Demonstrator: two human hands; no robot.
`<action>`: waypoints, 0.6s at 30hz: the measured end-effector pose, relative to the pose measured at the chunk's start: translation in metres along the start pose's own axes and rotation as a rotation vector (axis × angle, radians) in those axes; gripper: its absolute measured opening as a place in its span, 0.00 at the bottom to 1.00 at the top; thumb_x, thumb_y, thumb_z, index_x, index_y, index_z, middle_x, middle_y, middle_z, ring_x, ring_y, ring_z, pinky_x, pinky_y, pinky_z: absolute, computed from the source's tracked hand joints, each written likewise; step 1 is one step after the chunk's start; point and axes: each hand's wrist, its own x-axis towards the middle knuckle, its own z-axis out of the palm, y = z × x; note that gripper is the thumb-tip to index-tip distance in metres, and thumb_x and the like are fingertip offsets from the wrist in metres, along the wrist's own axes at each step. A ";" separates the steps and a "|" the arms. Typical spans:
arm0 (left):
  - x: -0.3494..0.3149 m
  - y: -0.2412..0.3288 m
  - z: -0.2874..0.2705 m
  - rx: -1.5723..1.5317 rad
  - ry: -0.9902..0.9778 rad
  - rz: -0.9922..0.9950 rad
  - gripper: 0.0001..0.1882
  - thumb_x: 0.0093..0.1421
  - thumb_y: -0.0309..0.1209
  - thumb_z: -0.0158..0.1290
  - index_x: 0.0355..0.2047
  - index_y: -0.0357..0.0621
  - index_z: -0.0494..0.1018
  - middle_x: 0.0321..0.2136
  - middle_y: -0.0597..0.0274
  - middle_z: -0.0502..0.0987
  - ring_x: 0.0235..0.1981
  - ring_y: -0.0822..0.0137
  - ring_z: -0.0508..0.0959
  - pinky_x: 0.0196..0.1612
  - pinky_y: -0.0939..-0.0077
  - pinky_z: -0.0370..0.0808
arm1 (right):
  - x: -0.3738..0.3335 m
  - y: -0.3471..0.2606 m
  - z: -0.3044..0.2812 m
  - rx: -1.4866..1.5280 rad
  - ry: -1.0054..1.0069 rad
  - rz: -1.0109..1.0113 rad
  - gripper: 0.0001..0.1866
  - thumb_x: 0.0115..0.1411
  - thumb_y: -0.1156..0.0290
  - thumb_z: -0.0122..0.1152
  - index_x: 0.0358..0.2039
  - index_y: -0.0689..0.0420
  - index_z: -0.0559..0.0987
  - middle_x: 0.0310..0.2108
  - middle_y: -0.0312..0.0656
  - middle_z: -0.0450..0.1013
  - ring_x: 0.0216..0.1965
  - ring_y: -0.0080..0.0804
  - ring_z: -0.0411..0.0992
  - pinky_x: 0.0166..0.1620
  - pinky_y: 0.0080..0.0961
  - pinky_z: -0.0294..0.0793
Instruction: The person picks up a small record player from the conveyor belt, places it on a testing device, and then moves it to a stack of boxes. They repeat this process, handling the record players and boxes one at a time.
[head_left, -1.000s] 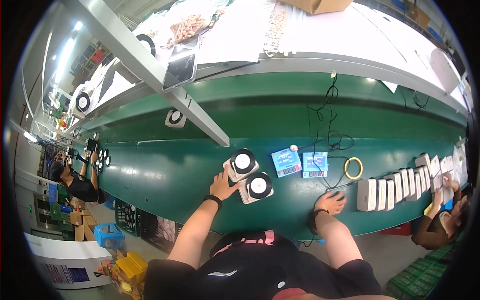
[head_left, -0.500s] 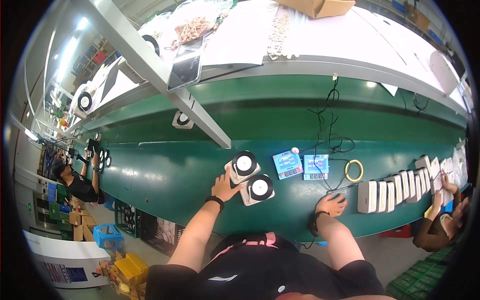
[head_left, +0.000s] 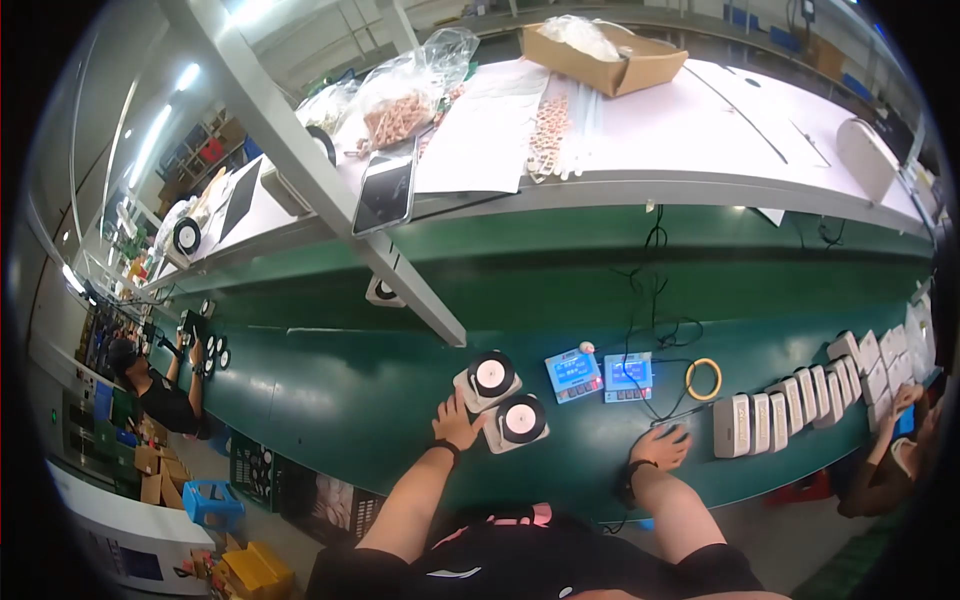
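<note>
Two small white turntable-shaped devices with black discs, an upper one (head_left: 493, 376) and a lower one (head_left: 518, 424), stand close together on the green bench. Beside their left edges is my left hand (head_left: 458, 422), fingers spread and nothing gripped; whether the fingertips touch a casing I cannot tell. My right hand (head_left: 663, 447) rests on the bench with its fingers apart and holds nothing. It lies between the lower device and a row of upright white casings (head_left: 735, 428). Beyond my hands sit two blue meters with lit screens, a left one (head_left: 574, 377) and a right one (head_left: 628, 377).
A yellow ring (head_left: 704, 379) and black cables (head_left: 655, 325) lie past my right hand. Overhead runs a shelf with a phone (head_left: 385, 195), bagged small parts (head_left: 400, 118) and a cardboard tray (head_left: 605, 58). A slanted grey post (head_left: 300, 160) meets the bench. Co-workers sit at both ends.
The whole view has tilted upward, so the bench and hands appear lower and more of the shelf shows. My left hand has shifted slightly away from the devices; my right hand stays on the bench.
</note>
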 end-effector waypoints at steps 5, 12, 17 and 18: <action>-0.004 -0.001 0.004 -0.010 -0.078 -0.065 0.46 0.52 0.58 0.45 0.62 0.47 0.40 0.60 0.55 0.51 0.59 0.51 0.51 0.53 0.42 0.55 | -0.001 0.003 -0.010 -0.034 -0.025 0.008 0.22 0.55 0.57 0.50 0.49 0.49 0.65 0.55 0.45 0.57 0.58 0.40 0.54 0.57 0.38 0.54; 0.010 0.000 0.020 0.072 -0.096 -0.025 0.37 0.59 0.55 0.35 0.61 0.45 0.47 0.63 0.56 0.45 0.62 0.55 0.47 0.54 0.45 0.53 | 0.009 -0.011 0.005 -0.062 0.039 -0.008 0.22 0.52 0.56 0.53 0.48 0.48 0.68 0.55 0.45 0.58 0.55 0.41 0.58 0.54 0.39 0.58; 0.007 -0.003 0.033 0.024 -0.067 -0.062 0.35 0.61 0.55 0.28 0.61 0.44 0.49 0.64 0.57 0.40 0.64 0.56 0.43 0.57 0.49 0.49 | 0.005 -0.008 0.010 -0.019 0.040 -0.021 0.22 0.54 0.57 0.50 0.49 0.47 0.66 0.55 0.45 0.56 0.56 0.40 0.55 0.55 0.38 0.55; 0.006 -0.001 0.031 0.018 -0.091 -0.069 0.36 0.61 0.56 0.27 0.61 0.44 0.48 0.64 0.57 0.40 0.64 0.57 0.42 0.57 0.50 0.48 | 0.005 -0.005 0.011 -0.022 0.043 -0.023 0.22 0.54 0.57 0.50 0.49 0.47 0.65 0.56 0.44 0.55 0.57 0.40 0.55 0.55 0.37 0.55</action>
